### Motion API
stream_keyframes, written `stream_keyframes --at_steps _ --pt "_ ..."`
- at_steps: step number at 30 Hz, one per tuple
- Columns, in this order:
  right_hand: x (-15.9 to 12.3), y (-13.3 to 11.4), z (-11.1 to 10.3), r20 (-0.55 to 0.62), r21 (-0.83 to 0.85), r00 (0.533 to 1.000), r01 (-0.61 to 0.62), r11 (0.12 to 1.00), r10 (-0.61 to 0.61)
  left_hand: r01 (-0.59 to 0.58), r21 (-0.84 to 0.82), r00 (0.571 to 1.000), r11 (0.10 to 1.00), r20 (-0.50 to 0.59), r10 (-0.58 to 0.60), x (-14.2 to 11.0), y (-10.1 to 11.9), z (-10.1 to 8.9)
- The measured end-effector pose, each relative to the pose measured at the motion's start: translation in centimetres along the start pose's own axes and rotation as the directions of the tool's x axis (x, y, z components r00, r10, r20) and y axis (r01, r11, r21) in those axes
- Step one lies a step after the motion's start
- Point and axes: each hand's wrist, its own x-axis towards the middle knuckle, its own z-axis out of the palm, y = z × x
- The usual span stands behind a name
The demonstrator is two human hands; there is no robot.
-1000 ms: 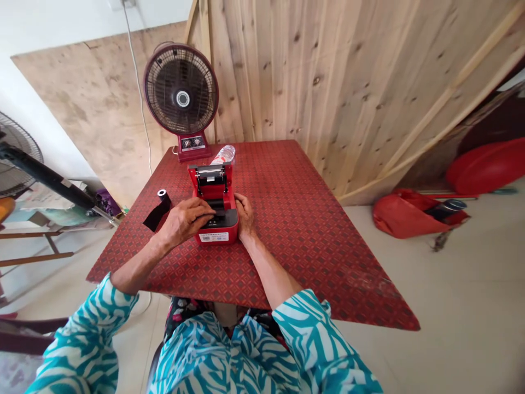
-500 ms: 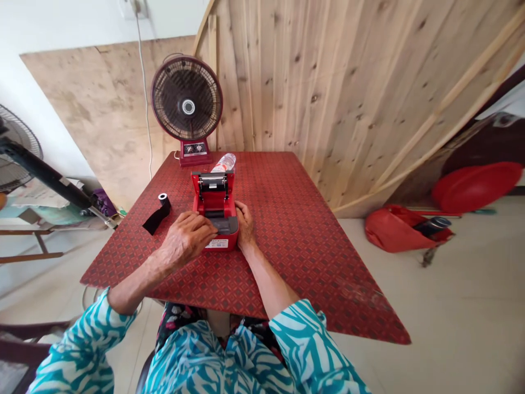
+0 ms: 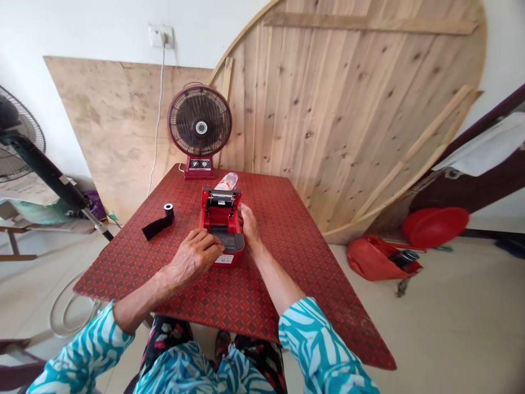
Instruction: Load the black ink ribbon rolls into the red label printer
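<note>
**Position Change Notice**

Left hand (image 3: 194,257) withdrawn toward the near-left corner of the label printer (image 3: 206,216); fingertips (image 3: 219,249) now at its front edge; dark compartment (image 3: 223,238) uncovered; head camera tilted upward; wall socket (image 3: 161,36) now fully in view.

Bright, even daylight leaves only a soft shadow under the left hand (image 3: 192,257) (faint glare on the floor (image 3: 459,328)), while the wide lens bends the table (image 3: 229,306) toward the frame's edges.
</note>
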Motion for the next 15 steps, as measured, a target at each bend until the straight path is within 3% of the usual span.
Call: stream_keyframes --at_steps 7,10,15 --pt "2.8 -2.2 2.0 0.031 0.029 0.996 0.079 0.996 -0.08 0.011 -0.016 1.0 1.0 0.025 -0.01 -0.7 -0.1 0.2" --pt "2.1 -2.5 1.6 0.02 0.037 0.996 0.086 0.996 -0.086 0.028 -0.02 0.999 0.999 0.021 -0.028 -0.9 -0.1 0.1" --pt "-1.4 -2.3 -0.2 0.015 -0.076 0.98 0.198 0.977 -0.198 0.027 -0.025 0.999 0.999 -0.016 -0.028 -0.9 0.0 0.2"
